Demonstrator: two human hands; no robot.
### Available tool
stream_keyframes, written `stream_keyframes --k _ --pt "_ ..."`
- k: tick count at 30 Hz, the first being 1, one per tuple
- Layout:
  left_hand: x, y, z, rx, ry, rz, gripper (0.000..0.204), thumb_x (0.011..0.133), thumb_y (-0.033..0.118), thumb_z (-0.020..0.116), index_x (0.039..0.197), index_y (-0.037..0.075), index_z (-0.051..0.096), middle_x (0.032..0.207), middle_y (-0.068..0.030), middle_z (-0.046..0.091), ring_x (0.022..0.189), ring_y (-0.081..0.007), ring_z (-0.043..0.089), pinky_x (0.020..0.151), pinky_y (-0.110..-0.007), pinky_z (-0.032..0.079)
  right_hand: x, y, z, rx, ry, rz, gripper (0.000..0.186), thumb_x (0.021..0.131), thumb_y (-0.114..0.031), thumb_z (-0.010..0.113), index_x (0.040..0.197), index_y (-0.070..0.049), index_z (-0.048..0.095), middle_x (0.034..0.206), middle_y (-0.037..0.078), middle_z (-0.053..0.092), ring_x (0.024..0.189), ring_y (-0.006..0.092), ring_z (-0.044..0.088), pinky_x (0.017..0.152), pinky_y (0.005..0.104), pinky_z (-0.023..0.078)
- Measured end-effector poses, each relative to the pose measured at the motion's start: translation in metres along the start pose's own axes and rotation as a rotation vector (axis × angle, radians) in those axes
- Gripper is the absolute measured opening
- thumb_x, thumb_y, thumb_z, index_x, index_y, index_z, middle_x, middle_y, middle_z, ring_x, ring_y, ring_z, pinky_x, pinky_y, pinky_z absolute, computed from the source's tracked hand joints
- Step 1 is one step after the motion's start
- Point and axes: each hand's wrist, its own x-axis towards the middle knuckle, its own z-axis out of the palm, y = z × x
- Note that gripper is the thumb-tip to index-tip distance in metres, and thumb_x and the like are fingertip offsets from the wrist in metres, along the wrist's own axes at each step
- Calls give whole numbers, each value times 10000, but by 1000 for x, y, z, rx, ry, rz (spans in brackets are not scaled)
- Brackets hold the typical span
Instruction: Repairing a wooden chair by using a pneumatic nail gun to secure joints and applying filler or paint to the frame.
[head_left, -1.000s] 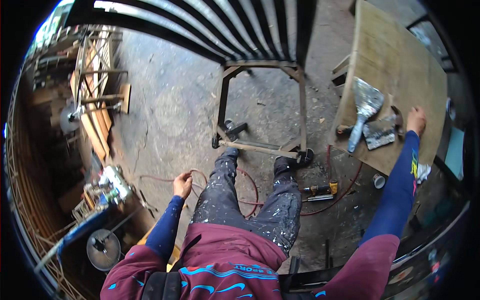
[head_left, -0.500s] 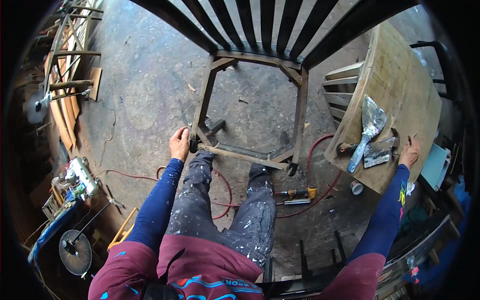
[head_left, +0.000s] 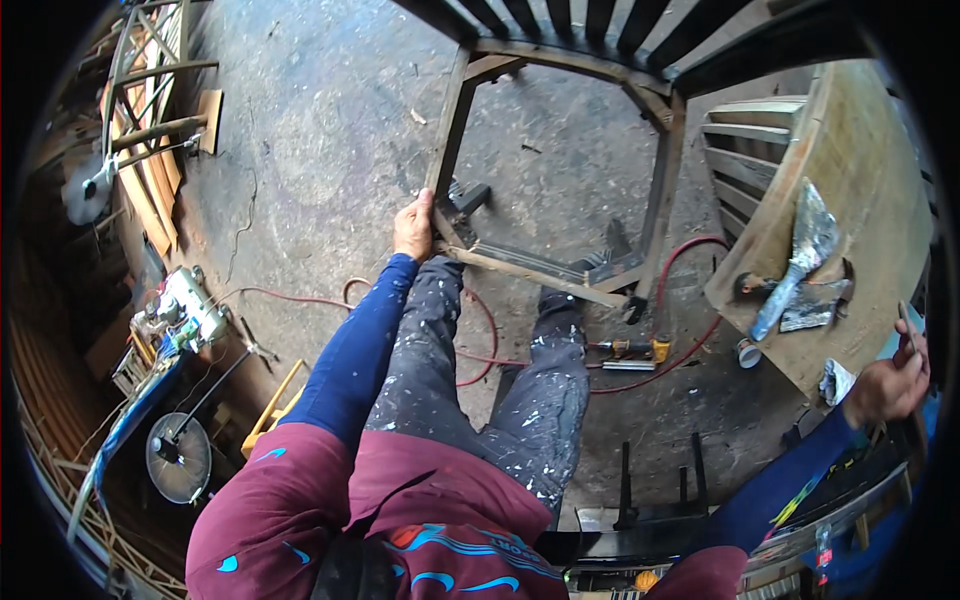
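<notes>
My left hand (head_left: 411, 225) is closed round the front left corner of a chair's bare wooden seat frame (head_left: 531, 275), whose dark slatted back (head_left: 560, 25) rises at the top. Far right, my right hand (head_left: 887, 385) grips a thin, stick-like item (head_left: 906, 320) near the edge of a plywood board (head_left: 850, 210). Lying on that board are a paint-smeared scraper (head_left: 812, 225), a hammer (head_left: 843, 280) and a wide blade (head_left: 808, 315).
A yellow power tool (head_left: 657, 350) and red hose (head_left: 477, 315) lie on the floor. At left are stacked planks (head_left: 140, 205), a machine (head_left: 190, 305) and a round fan (head_left: 178, 460). A slatted wooden piece (head_left: 750, 134) stands behind the board.
My left hand has risen from beside my leg onto the chair frame. My right hand has left the board's surface and moved outward, now lifting a thin item.
</notes>
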Motion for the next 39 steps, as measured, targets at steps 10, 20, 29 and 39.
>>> stream_keyframes --k 10,20,29,39 --pt "-19 33 28 -62 96 121 487 1019 446 628 962 -25 738 705 -36 620 694 -126 516 653 -320 446 -215 -136 373 516 -635 624 169 1049 -11 467 1164 23 586 962 147 721 913 228 730 839 370 611" --pt "-19 30 23 -200 -15 -42 490 1002 446 671 1203 6 744 1100 -140 777 1039 -194 710 930 -313 526 -290 -108 449 -149 -986 261 166 971 -10 553 1084 21 670 965 160 684 831 281 697 772 399 567" --pt "-5 -3 -54 -109 -54 -141 352 993 284 667 1272 78 730 1210 -114 756 1131 -178 683 1001 -308 510 -348 -135 399 -231 -694 772 241 1025 -50 521 1188 14 686 959 80 701 816 171 657 735 305 526" --pt "-25 27 -31 -337 -459 -140 573 1060 247 593 1569 48 423 1486 -146 578 1380 -184 502 1168 -316 347 -487 -243 366 256 26 1328 240 1085 -128 522 1245 2 644 924 37 644 667 70 544 589 241 479"
